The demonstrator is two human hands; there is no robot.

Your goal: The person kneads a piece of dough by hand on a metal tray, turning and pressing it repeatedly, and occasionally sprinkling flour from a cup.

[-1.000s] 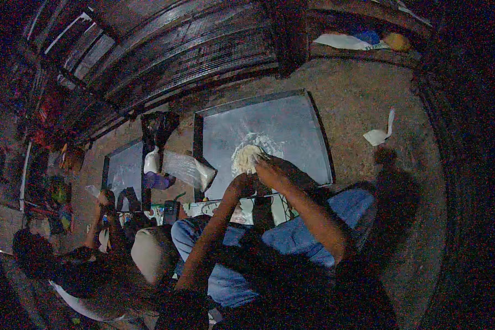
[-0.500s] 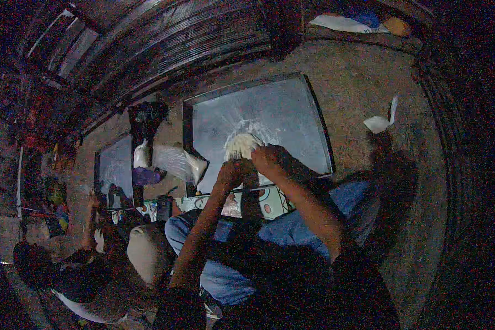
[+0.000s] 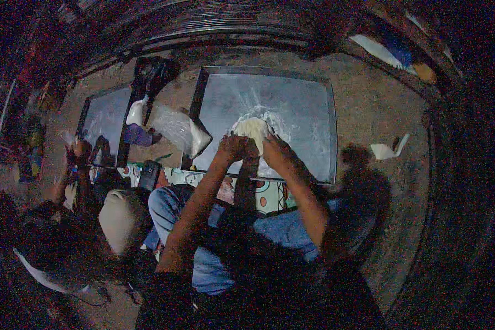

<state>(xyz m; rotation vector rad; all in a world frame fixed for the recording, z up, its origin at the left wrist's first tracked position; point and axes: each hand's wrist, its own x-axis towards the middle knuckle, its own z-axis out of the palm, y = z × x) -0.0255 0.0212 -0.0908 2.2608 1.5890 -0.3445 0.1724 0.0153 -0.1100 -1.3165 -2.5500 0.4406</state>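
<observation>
A pale, rounded piece of dough (image 3: 252,128) lies on a large grey tray (image 3: 297,93) with a dark raised rim, and white flour (image 3: 258,111) is dusted around and beyond it. My left hand (image 3: 236,148) is closed on the dough's near left edge, knuckles up. At the dough's near right edge, my right hand (image 3: 275,152) grips with bent fingers. The fingertips of both hands are partly hidden in the dim, grainy picture.
A clear plastic bag with white powder (image 3: 198,138) rests at the tray's left edge. A black bag (image 3: 154,74) and a purple item (image 3: 138,135) lie beyond it. Another person's hands (image 3: 80,148) are beside a second tray (image 3: 107,107). A white scoop-like piece (image 3: 385,150) lies right.
The whole view has turned and shifted. Both my hands remain at the dough, the right now lower along its right side. The co-worker's hands appear raised nearer their tray.
</observation>
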